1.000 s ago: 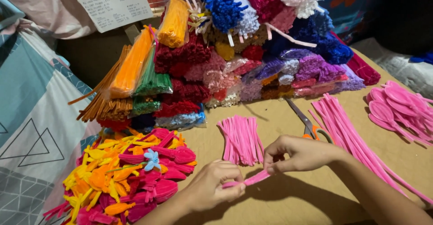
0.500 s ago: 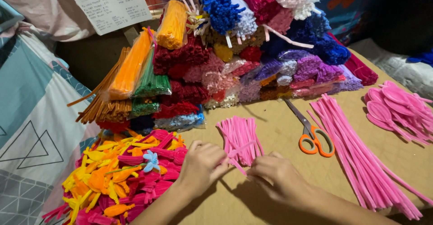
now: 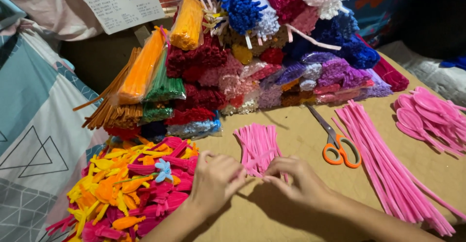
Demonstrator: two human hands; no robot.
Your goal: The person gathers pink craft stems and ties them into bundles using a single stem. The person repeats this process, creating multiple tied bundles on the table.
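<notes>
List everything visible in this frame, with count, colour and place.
short pink pipe cleaners: one small pile, pink, centre of the table, under the hands
long pink pipe cleaners: one loose bundle, pink, right of the scissors
orange-handled scissors: one, steel blades, between the two pink piles
pink looped pieces: a heap, pink, far right
folded petal pieces: a heap, yellow, orange and magenta, left front
bagged pipe cleaner bundles: many, mixed colours, stacked at the back
paper sheet: one, white, top left
brown table: one
left hand: fingers pinching a pink pipe cleaner
right hand: fingers on the same piece
</notes>
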